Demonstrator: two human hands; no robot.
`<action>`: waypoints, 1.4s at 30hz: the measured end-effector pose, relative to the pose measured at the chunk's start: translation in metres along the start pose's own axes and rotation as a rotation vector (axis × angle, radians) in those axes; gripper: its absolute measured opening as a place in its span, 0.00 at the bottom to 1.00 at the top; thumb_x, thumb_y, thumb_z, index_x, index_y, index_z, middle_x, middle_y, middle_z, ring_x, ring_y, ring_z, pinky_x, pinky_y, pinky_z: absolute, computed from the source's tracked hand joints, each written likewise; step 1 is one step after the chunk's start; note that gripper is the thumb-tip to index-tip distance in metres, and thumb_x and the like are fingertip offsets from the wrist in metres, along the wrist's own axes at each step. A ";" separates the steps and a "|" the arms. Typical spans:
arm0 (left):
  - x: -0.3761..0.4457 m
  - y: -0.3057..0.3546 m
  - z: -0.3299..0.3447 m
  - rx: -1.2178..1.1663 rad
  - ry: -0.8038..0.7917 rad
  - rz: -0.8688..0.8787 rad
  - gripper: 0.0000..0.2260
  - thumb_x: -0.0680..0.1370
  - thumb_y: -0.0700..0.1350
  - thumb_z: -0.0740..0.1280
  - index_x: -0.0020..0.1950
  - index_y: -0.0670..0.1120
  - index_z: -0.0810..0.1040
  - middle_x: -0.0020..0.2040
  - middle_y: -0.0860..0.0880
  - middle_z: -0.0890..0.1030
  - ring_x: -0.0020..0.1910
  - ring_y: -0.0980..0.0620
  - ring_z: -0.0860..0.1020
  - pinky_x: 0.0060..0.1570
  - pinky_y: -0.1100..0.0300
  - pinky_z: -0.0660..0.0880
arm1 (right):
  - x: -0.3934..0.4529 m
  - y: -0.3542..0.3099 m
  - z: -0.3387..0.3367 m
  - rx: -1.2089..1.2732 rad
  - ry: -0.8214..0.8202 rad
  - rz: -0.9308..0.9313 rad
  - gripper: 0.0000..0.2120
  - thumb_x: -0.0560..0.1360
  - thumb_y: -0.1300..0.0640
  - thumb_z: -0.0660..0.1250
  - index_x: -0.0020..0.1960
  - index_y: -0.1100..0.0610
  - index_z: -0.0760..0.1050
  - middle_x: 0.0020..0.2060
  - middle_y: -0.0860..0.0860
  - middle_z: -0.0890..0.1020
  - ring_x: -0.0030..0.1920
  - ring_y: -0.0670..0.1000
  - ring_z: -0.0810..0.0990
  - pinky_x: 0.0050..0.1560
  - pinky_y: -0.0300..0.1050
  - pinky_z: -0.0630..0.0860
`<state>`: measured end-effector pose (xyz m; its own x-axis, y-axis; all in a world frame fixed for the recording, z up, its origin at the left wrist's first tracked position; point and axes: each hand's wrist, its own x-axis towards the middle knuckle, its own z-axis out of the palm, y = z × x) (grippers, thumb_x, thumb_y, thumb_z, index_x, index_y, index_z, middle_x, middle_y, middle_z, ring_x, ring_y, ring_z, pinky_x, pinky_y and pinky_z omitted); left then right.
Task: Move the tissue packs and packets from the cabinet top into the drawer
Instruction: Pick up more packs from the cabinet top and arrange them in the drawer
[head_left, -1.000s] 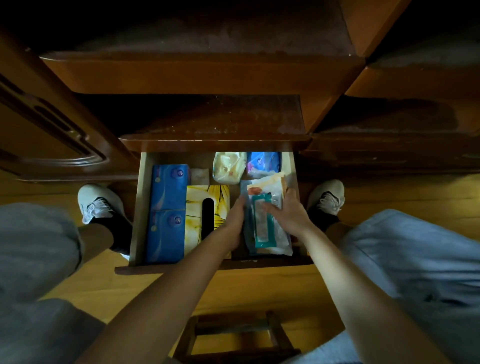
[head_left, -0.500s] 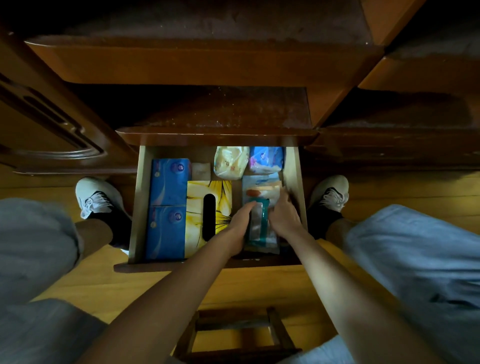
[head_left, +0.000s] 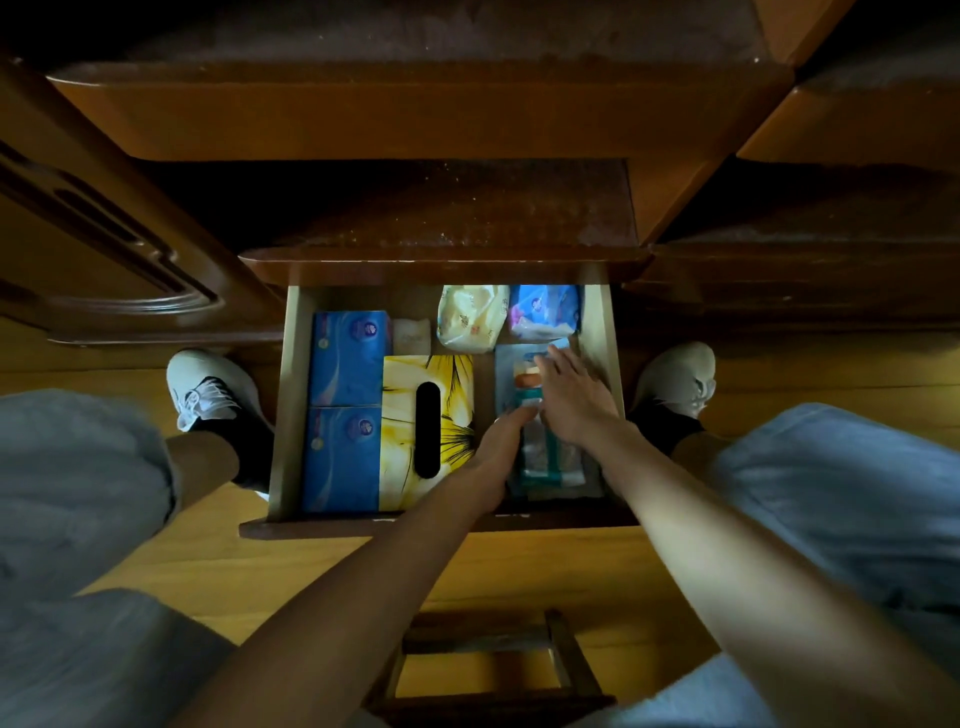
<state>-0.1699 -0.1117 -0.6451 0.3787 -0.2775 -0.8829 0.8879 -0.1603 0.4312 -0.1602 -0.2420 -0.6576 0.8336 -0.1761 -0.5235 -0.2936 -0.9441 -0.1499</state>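
Nearest to me, a small wooden stool (head_left: 488, 670) stood on the yellow floor (head_left: 311, 566) between my knees, which were covered in grey-blue shorts. Both forearms reached forward from there into the open drawer (head_left: 288, 415).

My left hand (head_left: 496, 441) lay along the gap between the yellow flower-print tissue box (head_left: 405, 415) and the clear packets (head_left: 545, 457), fingers pressed together and extended, its edge touching the packets' left side; it was not closed around anything that I could see. My right hand (head_left: 571, 400) was spread flat, palm down, fingers loosely apart, resting on top of the same packets, gripping nothing. The packets sat in the drawer's right-hand part, against the front, with a teal strip showing under my wrist and an orange patch just by my fingertips.

On the left side of the drawer, two blue tissue packs (head_left: 345, 410) lay end to end along the side wall, touching the yellow box beside them. A small pale packet (head_left: 412, 336) sat just beyond the yellow box. Farther back, a cream-coloured soft pack (head_left: 470, 317) and a blue and purple soft pack (head_left: 543, 310) lay side by side at the rear, partly under the cabinet top (head_left: 441, 208). That dark, dusty wooden surface looked bare where I could see it.

My shoes flanked the drawer, the left shoe (head_left: 208, 387) and the right shoe (head_left: 680, 376), both pale with black socks.
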 end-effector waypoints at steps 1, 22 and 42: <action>0.000 0.001 0.000 0.008 -0.003 0.008 0.13 0.81 0.53 0.66 0.60 0.48 0.80 0.52 0.47 0.85 0.48 0.51 0.83 0.41 0.60 0.76 | 0.007 0.001 -0.002 -0.004 -0.030 -0.005 0.37 0.77 0.56 0.70 0.80 0.56 0.55 0.80 0.55 0.58 0.79 0.57 0.55 0.75 0.56 0.62; 0.001 0.006 0.009 0.099 0.000 -0.039 0.27 0.83 0.55 0.63 0.78 0.43 0.65 0.69 0.39 0.76 0.67 0.38 0.76 0.69 0.41 0.72 | 0.024 0.001 0.001 -0.135 -0.010 -0.004 0.26 0.76 0.54 0.69 0.72 0.56 0.66 0.70 0.58 0.73 0.70 0.59 0.70 0.72 0.55 0.66; 0.062 0.122 -0.065 1.466 0.187 0.305 0.27 0.83 0.56 0.55 0.81 0.50 0.59 0.80 0.43 0.63 0.78 0.38 0.62 0.74 0.40 0.62 | 0.058 -0.009 -0.010 -0.138 0.116 -0.047 0.21 0.82 0.48 0.57 0.69 0.56 0.75 0.78 0.51 0.65 0.81 0.55 0.51 0.77 0.59 0.51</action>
<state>-0.0209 -0.0871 -0.6595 0.6221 -0.3709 -0.6895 -0.2258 -0.9283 0.2955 -0.1043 -0.2462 -0.6784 0.8958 -0.1544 -0.4169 -0.1928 -0.9799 -0.0513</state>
